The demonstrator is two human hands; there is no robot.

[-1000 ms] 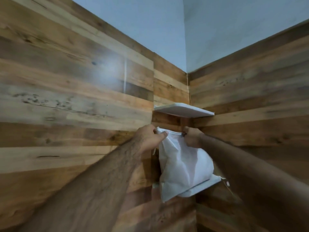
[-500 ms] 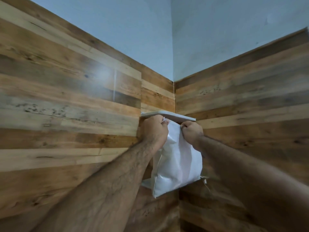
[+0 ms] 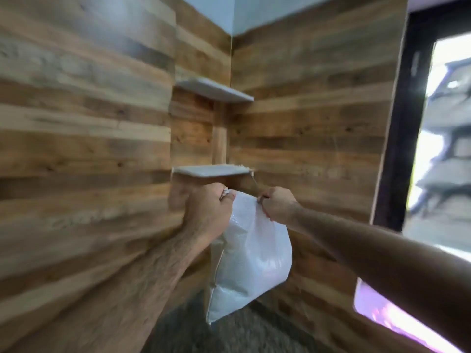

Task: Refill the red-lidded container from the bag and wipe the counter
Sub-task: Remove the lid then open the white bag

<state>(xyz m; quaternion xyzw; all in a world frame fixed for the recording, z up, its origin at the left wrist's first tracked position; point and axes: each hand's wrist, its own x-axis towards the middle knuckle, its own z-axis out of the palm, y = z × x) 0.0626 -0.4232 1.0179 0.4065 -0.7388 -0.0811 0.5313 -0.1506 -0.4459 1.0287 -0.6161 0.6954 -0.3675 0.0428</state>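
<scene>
A white woven bag (image 3: 251, 261) hangs in the air in front of the wood-panelled corner, below the lower corner shelf (image 3: 211, 171). My left hand (image 3: 206, 212) grips the bag's top left corner and my right hand (image 3: 276, 206) grips its top right corner. The bag bulges at the bottom and touches nothing else. No red-lidded container is in view.
Two white corner shelves are fixed to the walls, the upper shelf (image 3: 216, 90) above the lower one. A dark speckled counter (image 3: 229, 332) lies under the bag. A dark-framed window (image 3: 407, 123) is on the right wall.
The bag has come off the lower shelf and now hangs below it in both hands. The view has dropped and swung right, showing the counter and window.
</scene>
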